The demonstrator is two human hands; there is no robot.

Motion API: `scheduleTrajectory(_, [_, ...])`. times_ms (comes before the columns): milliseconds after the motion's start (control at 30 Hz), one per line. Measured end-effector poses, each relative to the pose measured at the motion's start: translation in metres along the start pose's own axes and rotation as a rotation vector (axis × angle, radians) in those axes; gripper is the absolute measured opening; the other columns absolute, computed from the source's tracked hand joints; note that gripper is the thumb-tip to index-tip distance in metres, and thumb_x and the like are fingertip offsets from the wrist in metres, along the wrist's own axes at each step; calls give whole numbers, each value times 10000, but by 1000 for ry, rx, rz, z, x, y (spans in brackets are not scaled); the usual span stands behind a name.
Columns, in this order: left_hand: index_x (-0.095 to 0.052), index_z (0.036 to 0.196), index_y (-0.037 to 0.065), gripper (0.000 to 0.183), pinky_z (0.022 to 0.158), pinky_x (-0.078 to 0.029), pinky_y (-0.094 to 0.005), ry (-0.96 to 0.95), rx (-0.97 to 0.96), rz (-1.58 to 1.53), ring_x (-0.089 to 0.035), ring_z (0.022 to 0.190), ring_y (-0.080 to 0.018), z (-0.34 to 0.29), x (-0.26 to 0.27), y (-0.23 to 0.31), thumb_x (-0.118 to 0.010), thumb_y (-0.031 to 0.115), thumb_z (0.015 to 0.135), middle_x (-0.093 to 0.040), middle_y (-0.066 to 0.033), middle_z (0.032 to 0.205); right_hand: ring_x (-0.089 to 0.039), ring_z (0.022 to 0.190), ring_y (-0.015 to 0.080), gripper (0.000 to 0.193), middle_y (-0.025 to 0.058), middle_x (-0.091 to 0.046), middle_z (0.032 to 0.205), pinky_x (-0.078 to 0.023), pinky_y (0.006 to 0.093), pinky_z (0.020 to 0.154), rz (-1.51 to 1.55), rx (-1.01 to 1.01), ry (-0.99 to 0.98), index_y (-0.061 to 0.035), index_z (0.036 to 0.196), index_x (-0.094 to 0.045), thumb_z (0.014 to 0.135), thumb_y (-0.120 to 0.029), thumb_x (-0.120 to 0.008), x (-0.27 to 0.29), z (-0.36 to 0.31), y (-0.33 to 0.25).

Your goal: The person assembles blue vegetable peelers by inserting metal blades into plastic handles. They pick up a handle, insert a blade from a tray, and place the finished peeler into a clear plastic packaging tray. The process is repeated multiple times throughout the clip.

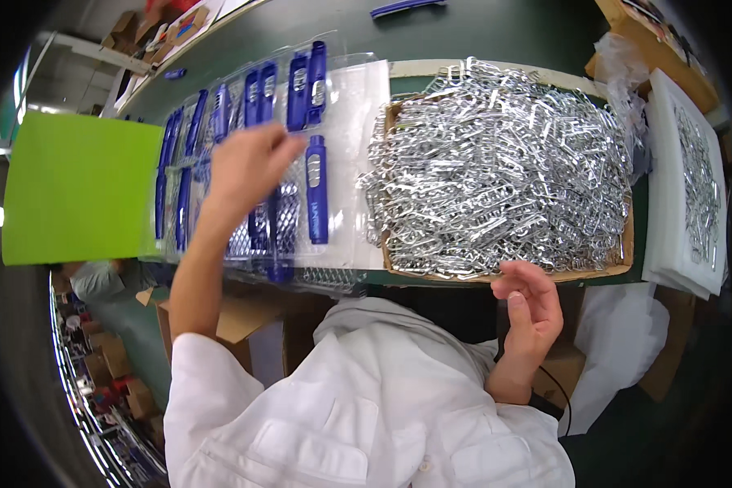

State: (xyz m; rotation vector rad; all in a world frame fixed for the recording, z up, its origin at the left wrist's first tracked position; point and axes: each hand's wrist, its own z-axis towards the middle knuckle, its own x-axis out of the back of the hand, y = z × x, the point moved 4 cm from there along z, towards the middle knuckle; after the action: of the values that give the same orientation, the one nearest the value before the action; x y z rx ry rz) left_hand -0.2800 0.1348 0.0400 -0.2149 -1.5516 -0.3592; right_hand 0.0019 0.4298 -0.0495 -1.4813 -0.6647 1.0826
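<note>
My left hand [248, 167] is over a clear plastic tray [366, 58] of blue plastic handles, its fingers curled down and blurred; whether it holds anything is hidden. Just right of it lies one blue handle [315, 191] with a silver metal piece in its upper part. More blue handles [298, 89] lie in rows in the tray, several with silver pieces showing. My right hand [530, 313] is at the front edge of a cardboard box [431, 276] heaped with shiny metal clips [504, 171]. Its fingers are loosely bent, thumb apart, and nothing shows between them.
A bright green sheet [81, 191] stands left of the tray. White foam sheets [663, 179] with more metal pieces lean at the right, beside clear plastic wrap [622, 81]. One blue piece [407, 8] lies on the dark green table at the back. Cardboard boxes [252, 317] stand below the table.
</note>
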Motion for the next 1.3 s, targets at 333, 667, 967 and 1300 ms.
scheduleTrajectory(333, [-722, 859, -33, 491, 704, -526, -438, -212, 149, -363, -705, 751, -354, -80, -49, -4, -704, 458, 855, -702, -197, 752, -690, 1004, 184, 280, 184, -662, 1266, -550, 308, 915, 35, 21, -165, 42, 1274, -611, 995, 13, -604, -36, -20, -6])
scheduleTrajectory(667, [-665, 1091, 12, 236, 737, -534, -282, -389, 244, -1524, -671, 896, -126, -144, -11, 22, -652, 216, 974, -700, -72, 1010, -687, 1063, 206, 373, 195, -654, 1313, -551, 310, 919, -21, 7, -187, 40, 1338, -590, 967, 41, -629, -47, -37, -17])
scheduleTrajectory(967, [-572, 1152, -31, 287, 809, -626, -406, -1008, 148, -1863, -764, 878, -315, -214, -26, 85, -672, 175, 979, -699, -290, 1111, -591, 1316, 405, 844, 336, -552, 1423, -474, 488, 1104, 385, -302, -458, 89, 1572, -264, 971, -285, -723, -104, -28, -38])
scheduleTrajectory(1300, [-539, 1266, 4, 341, 772, -569, -318, -1032, 116, -1895, -689, 810, -164, -216, -43, 87, -603, 199, 993, -688, -105, 985, -631, 1244, 266, 590, 250, -595, 1402, -520, 409, 1054, 219, -273, -422, 69, 1531, -312, 1042, -82, -606, -114, -44, -38])
